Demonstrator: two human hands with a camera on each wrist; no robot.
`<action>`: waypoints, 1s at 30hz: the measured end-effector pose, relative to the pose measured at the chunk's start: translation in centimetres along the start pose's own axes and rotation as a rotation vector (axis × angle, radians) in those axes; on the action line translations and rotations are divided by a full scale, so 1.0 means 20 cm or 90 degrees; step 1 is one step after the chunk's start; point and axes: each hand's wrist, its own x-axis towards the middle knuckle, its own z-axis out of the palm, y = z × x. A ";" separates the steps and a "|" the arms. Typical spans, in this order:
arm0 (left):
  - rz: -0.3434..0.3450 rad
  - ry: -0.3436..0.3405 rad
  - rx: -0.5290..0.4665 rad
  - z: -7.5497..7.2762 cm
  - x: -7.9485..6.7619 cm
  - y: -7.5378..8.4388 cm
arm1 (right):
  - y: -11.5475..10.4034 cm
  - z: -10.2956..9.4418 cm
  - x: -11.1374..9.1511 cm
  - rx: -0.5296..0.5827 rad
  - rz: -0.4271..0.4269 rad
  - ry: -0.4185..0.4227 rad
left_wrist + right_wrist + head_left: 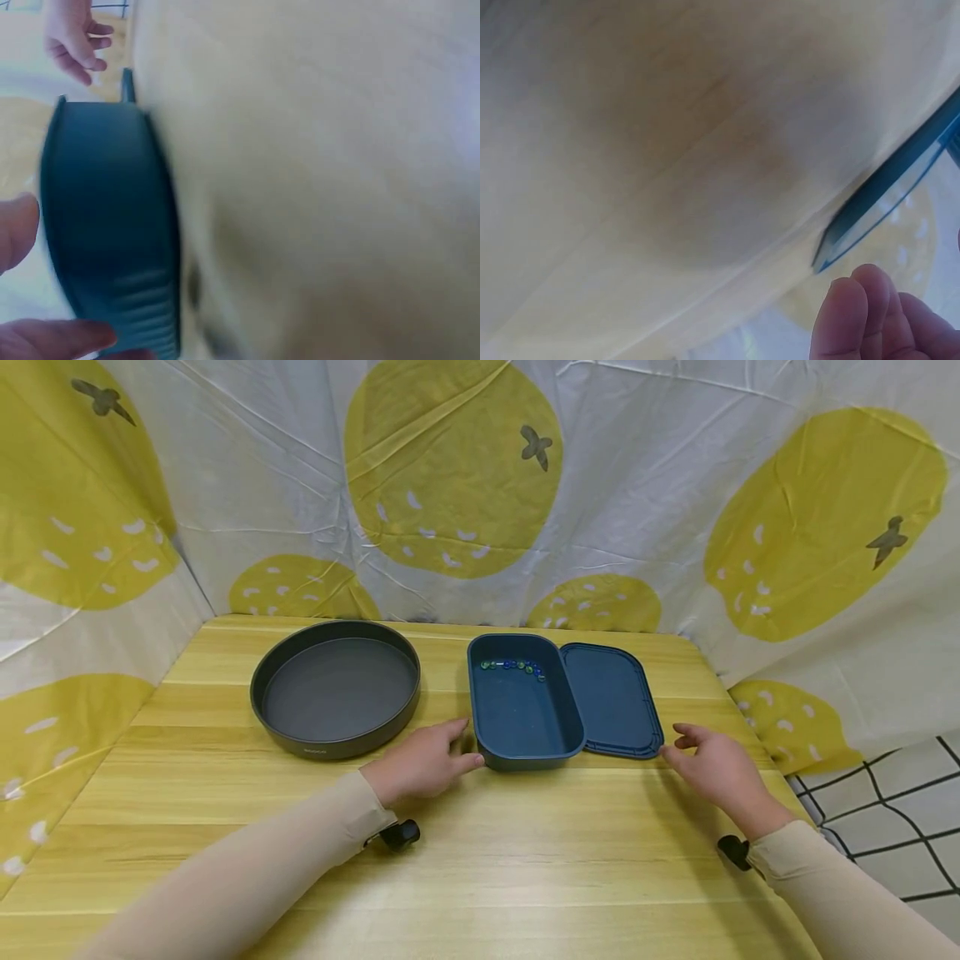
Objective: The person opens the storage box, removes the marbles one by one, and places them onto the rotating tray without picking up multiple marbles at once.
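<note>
In the head view, a dark blue rectangular box [525, 727] stands uncovered, with several blue and green glass marbles [517, 665] along its far inner side. Its flat blue lid [615, 702] lies to the right, one edge against the box. My left hand [422, 762] is at the box's near left corner, thumb and fingers spread; whether they touch the wall is unclear. The left wrist view shows fingers [60, 339] beside the box's ribbed side. By the lid's near right corner is my right hand [722, 772], fingers loosely bent and holding nothing; in its wrist view a small gap separates fingertips and lid.
A round dark grey pan [337, 689] with a low wall sits on the wooden table [480, 860], left of the box. A white curtain [630, 485] with yellow fruit prints hangs behind the table and along its sides.
</note>
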 end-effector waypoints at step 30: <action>-0.176 0.149 0.103 -0.85 -0.36 -0.88 | -0.11 -0.06 0.11 -0.024 -0.052 0.040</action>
